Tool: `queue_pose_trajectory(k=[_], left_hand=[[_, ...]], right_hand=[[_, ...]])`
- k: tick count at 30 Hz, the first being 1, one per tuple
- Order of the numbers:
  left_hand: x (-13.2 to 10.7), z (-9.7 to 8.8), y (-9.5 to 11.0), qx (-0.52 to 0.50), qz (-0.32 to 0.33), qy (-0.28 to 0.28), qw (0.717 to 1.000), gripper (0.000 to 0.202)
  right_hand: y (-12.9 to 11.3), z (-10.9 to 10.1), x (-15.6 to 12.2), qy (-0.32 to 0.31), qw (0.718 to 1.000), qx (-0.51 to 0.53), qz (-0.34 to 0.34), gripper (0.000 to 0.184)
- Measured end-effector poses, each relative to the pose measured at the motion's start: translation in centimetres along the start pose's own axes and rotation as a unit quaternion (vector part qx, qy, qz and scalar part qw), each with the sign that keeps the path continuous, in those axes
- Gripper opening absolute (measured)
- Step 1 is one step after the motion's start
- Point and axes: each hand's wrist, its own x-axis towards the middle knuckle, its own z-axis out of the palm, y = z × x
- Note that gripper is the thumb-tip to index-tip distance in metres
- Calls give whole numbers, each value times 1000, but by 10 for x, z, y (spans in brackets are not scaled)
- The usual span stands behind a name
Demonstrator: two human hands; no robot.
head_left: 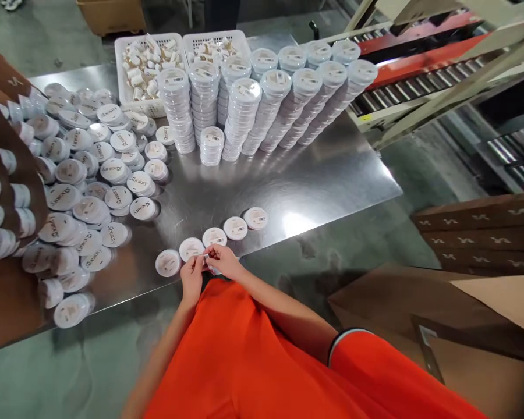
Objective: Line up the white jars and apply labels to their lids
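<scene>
At the table's front edge, close to my body, my left hand [193, 276] and my right hand [223, 261] meet with fingers pinched together. Something small and pale is between their fingertips, too small to name. Just beyond them several round white containers lie in a slanting row. One white container [168, 263] is left of my left hand, and another [191, 249] sits right behind the fingertips. A third container [214, 237], with a small barcode label on it, lies beyond my right hand. Farther right, the row ends with a container [256, 218].
Tall stacks of labelled containers [276, 84] stand at the back. Many loose "beauty" containers [114, 170] crowd the steel table's [327, 180] left side, beside a brown carton [9, 291]. White baskets [119, 64] hold small rolls. A roller conveyor [419, 84] and cartons [484, 233] are right.
</scene>
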Motion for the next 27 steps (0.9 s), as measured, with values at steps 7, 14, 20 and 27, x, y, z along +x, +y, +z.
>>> queue_pose_trajectory(k=[7,14,20,27], left_hand=[[-6,-24,-9,-67,4,-40,997,26],[-7,-36,-14,39,21,-22,999,34],[-6,-43,-24,116,25,-18,993,39],[2,-57,-39,229,74,-5,971,37]], right_hand=[[-4,21,-4,19,1000,-20,11,15],[3,38,-7,46,997,-67,-9,7],[12,45,-4,85,991,-98,7,7],[19,44,6,146,982,-124,10,16]])
